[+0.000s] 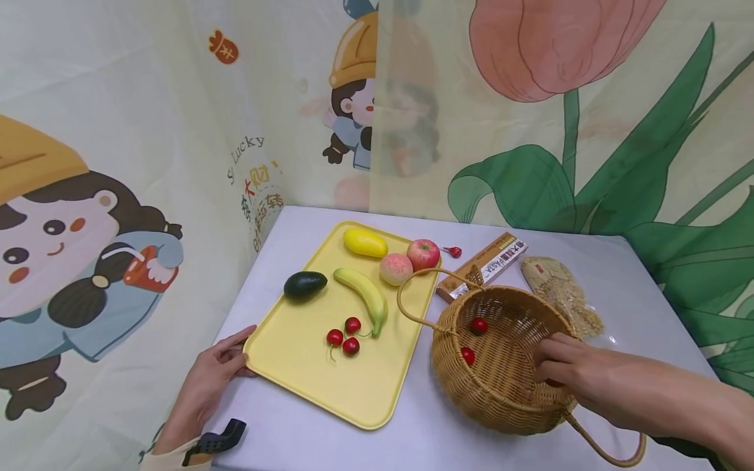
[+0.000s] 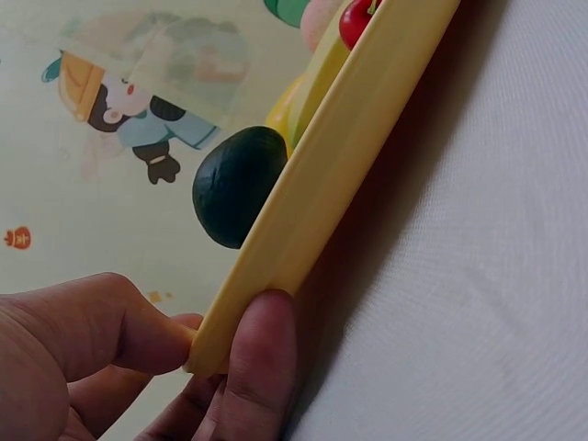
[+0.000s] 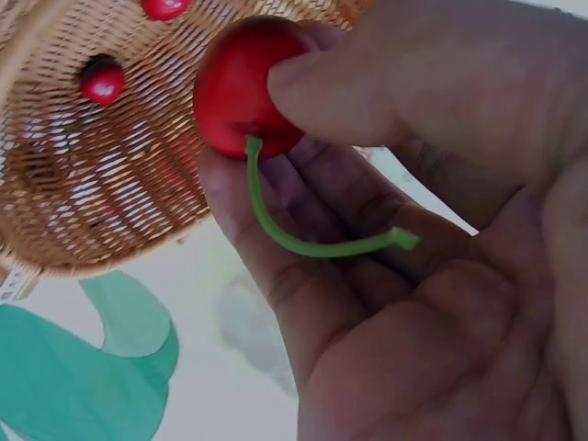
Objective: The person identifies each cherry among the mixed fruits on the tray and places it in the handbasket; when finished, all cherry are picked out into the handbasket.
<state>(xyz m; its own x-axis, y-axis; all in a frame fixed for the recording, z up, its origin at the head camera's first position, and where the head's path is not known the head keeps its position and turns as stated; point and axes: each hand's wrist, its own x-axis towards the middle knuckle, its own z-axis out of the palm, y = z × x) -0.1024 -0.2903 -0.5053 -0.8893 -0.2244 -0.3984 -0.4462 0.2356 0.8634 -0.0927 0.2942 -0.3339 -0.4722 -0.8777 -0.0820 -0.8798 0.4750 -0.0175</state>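
Observation:
My left hand (image 1: 212,379) pinches the near-left corner of a yellow tray (image 1: 288,373), thumb and fingers at its rim. On the tray lie a dark green avocado (image 1: 305,286), a banana (image 1: 366,297), a yellow mango (image 1: 365,243), a peach (image 1: 396,269), an apple (image 1: 423,254) and three red cherries (image 1: 351,346). Inside the wicker basket (image 1: 465,392) my right hand (image 1: 565,366) holds a cherry (image 3: 243,87) with a green stem between thumb and fingers; the head view hides this cherry. Two other cherries (image 1: 479,326) sit in the basket.
Behind the basket lie a pasta box (image 1: 489,261) and a clear bag of beige food (image 1: 559,294). A small red item (image 1: 452,251) is near the apple. The basket's handles (image 1: 406,314) stick out at both sides. Printed curtains (image 1: 412,190) border the white table (image 1: 283,438).

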